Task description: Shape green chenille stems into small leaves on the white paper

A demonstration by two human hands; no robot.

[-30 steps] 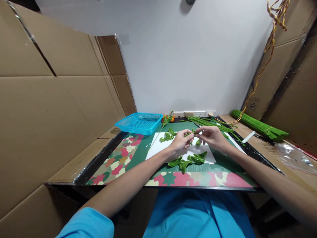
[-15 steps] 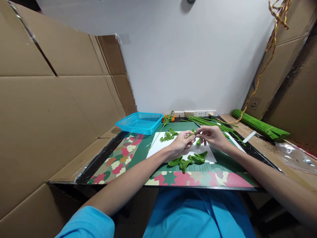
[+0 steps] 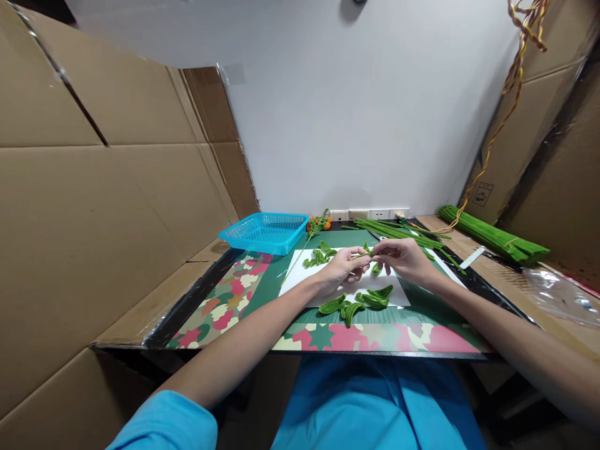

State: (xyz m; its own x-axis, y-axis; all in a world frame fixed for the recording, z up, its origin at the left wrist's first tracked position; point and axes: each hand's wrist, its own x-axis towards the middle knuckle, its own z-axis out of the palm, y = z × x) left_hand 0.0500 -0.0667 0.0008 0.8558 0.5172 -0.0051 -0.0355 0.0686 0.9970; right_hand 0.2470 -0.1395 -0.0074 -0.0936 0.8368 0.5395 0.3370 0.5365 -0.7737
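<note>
Over a white sheet of paper (image 3: 300, 284), my left hand (image 3: 344, 269) and my right hand (image 3: 402, 257) meet fingertip to fingertip. Both are closed on a green pipe cleaner (image 3: 367, 249), its exact shape partly covered by the fingers. Bent green pipe-cleaner leaves (image 3: 374, 301) lie in a cluster in front of my hands, partly on the paper's near edge. More leaf shapes (image 3: 320, 255) rest beyond my left hand. One small leaf (image 3: 376, 268) is under my right fingers.
A blue plastic basket (image 3: 265, 232) stands at the back left. Next to it lies an orange flower (image 3: 319, 221) on a green stem. Loose green pipe cleaners (image 3: 398, 230) are at the back right, with a tied bundle (image 3: 492, 236) beyond. Cardboard walls (image 3: 117, 206) flank the table.
Both hands stay almost in place, with only a slight shift of the fingers around the green pipe cleaner. The things on the table look the same.
</note>
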